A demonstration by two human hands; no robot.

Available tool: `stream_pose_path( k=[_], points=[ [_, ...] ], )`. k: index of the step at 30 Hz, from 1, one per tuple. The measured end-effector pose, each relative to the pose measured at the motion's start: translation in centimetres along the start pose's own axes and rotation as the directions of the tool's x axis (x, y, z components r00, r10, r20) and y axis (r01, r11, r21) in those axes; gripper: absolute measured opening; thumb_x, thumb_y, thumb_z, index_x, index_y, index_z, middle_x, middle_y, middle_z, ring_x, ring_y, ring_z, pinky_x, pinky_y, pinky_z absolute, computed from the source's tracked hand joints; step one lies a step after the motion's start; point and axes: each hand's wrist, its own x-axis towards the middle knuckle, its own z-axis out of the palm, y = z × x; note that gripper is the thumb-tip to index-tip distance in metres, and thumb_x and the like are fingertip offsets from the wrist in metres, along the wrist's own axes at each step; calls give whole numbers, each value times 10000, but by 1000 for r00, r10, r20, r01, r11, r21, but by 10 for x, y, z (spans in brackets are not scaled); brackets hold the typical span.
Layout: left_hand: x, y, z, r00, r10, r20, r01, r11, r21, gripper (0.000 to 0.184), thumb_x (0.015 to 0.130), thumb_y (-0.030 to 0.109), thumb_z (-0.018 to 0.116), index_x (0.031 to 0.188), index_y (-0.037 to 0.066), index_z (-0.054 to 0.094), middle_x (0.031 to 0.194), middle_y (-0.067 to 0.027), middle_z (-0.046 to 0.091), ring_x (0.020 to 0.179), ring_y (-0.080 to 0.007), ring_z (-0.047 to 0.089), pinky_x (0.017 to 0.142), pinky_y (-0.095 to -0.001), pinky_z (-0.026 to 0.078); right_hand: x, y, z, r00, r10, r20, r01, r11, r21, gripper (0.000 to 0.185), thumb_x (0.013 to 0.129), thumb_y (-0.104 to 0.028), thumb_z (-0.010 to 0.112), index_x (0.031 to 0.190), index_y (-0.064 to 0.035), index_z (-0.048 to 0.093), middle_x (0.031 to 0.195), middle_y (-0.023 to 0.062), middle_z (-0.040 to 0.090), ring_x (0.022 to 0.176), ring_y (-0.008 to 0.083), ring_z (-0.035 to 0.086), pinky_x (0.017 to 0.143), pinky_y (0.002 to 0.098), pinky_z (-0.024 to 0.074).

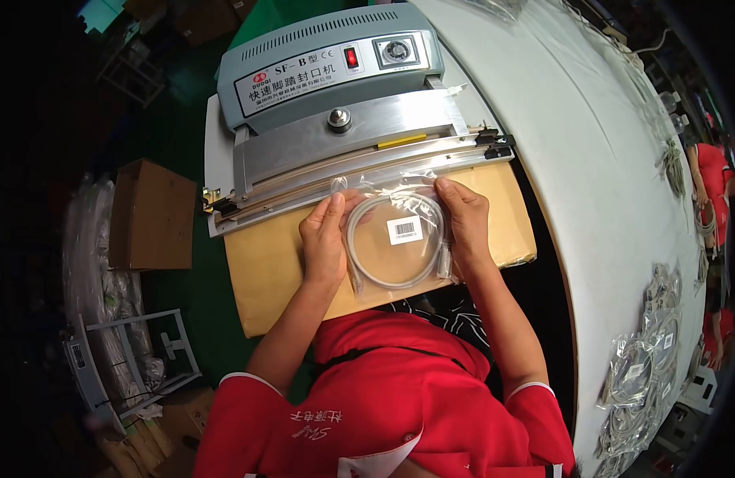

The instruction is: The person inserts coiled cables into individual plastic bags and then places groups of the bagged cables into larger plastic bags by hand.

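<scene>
A clear plastic bag (395, 263) holds a coiled grey cable (352, 248) and bears a white barcode label (405, 230). My left hand (326, 239) pinches the bag's upper left corner, and my right hand (465, 219) pinches its upper right corner. The bag's top edge lies at the front of the sealing machine (320, 72), by its metal sealing bars (336, 177). Below the bag is a tan padded board (280, 295).
A cardboard box (154, 215) and a grey metal frame (136, 358) stand at the left. On the white table (591, 159) at the right lie several bagged cables (634, 382). Co-workers in red (712, 191) are at the far right edge.
</scene>
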Motion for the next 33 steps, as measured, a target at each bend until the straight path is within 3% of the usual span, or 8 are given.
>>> stream_pose_path(
  k=[2,5,10,18,21,26,30,33],
  points=[
    [1,0,0,1000,15,20,-15,1000,10,249,875,173,492,926,-61,560,833,-130,611,731,-164,600,666,-273,515,5,4,-2,1000,-16,12,17,997,-71,225,837,-170,555,858,45,615,726,47,602,608,71,531,550,190,438],
    [3,-1,2,985,120,-123,-96,978,185,253,871,162,492,935,-75,548,838,-137,608,724,-179,600,676,-293,516,13,3,1,1000,-8,13,9,997,-81,219,840,-159,546,840,50,609,732,62,609,607,79,546,545,191,450],
    [12,-1,-4,987,85,-135,-81,996,32,249,875,166,489,915,-70,557,814,-110,602,699,-153,586,664,-271,510,28,6,3,999,18,28,-16,998,-52,207,835,-140,544,820,55,610,717,77,614,588,87,552,534,193,455],
    [21,-5,-20,979,121,-166,-82,971,227,211,849,143,529,892,-61,564,798,-114,599,678,-155,583,646,-282,516,30,10,5,999,-3,-36,1,999,-50,198,817,-118,544,780,64,613,687,88,613,566,100,554,523,201,450],
    [19,2,-12,976,16,-215,-18,1000,-8,216,837,150,548,891,-59,566,797,-121,599,681,-162,585,647,-289,518,31,10,5,999,-4,-49,2,999,-51,201,814,-120,546,774,65,613,679,89,612,560,101,553,519,203,447],
    [17,5,-12,979,1,-206,-3,1000,-7,226,828,161,563,882,-59,566,793,-123,598,693,-166,587,645,-289,521,32,9,6,999,12,-34,-14,999,-53,210,816,-130,552,782,68,612,682,85,611,565,97,550,522,199,444],
    [17,7,-12,980,25,-197,-10,997,75,270,839,196,551,905,-66,564,809,-135,603,707,-173,592,655,-284,510,30,3,6,999,45,0,-45,997,-62,223,829,-146,549,825,69,609,723,81,616,596,92,554,537,193,446],
    [12,17,-22,984,-39,-176,88,956,279,325,855,238,524,937,-74,560,836,-148,608,717,-180,597,670,-275,493,25,-2,1,999,52,14,-50,992,-118,236,841,-162,542,865,65,604,760,80,618,625,93,560,554,192,453]
  ],
)
